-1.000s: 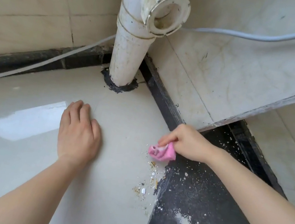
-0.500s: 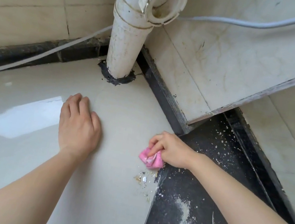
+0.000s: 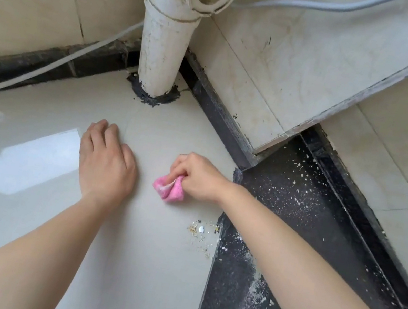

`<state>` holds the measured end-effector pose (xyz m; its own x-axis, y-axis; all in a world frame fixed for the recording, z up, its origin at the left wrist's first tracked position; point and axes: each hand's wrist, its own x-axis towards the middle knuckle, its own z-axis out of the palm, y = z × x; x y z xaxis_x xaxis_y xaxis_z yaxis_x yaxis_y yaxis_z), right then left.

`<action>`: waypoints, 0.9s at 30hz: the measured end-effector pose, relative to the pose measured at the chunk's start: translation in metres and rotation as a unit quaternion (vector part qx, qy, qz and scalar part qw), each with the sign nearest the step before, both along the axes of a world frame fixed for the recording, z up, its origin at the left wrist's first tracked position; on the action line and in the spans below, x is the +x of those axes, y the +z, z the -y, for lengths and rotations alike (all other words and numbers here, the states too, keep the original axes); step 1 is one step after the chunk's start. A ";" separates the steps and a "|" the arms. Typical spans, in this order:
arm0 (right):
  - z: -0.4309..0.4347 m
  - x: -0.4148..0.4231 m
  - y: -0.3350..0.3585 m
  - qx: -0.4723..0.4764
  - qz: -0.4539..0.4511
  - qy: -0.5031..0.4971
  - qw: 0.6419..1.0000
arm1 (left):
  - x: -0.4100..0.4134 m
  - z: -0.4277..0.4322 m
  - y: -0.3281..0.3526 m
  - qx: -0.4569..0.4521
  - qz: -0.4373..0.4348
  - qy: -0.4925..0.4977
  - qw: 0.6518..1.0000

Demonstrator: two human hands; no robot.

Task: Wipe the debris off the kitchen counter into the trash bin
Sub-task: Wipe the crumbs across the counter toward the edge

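Observation:
My right hand (image 3: 197,177) is shut on a small pink cloth (image 3: 169,188) and presses it onto the pale tiled counter (image 3: 127,249). A small heap of crumbs and white chips, the debris (image 3: 201,230), lies just below and to the right of the cloth, at the edge where the pale surface meets a black speckled strip (image 3: 294,223). More white dust is scattered over that black strip. My left hand (image 3: 105,162) lies flat on the pale surface, fingers together, left of the cloth. No trash bin is in view.
A white drain pipe (image 3: 161,47) rises from the corner behind the hands, sealed with black putty at its base. A grey cable (image 3: 317,4) runs along the tiled wall. A raised tiled ledge (image 3: 279,67) borders the right side. Dark trim lines the back wall.
My right hand has slid the pink cloth left, off the black strip's edge onto the pale surface, leaving the debris heap uncovered. My left hand has stayed flat in place.

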<state>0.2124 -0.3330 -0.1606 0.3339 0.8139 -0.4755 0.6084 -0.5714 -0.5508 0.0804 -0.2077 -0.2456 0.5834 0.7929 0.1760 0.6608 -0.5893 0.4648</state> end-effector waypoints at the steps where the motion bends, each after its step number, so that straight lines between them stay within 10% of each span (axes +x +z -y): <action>1: 0.006 -0.004 -0.003 -0.008 0.008 0.005 1.000 | 0.000 -0.001 0.000 0.001 0.004 0.002 1.000; 10: 0.137 -0.004 0.025 -0.243 0.041 0.077 0.966 | -0.006 0.005 0.007 -0.066 0.025 -0.034 0.997; 20: 0.049 -0.052 0.003 0.019 -0.018 0.003 1.000 | -0.054 0.083 0.016 -0.144 0.079 -0.052 0.985; 27: 0.155 -0.042 0.011 -0.151 0.047 0.069 0.985 | -0.077 0.125 0.017 -0.113 0.021 -0.089 0.989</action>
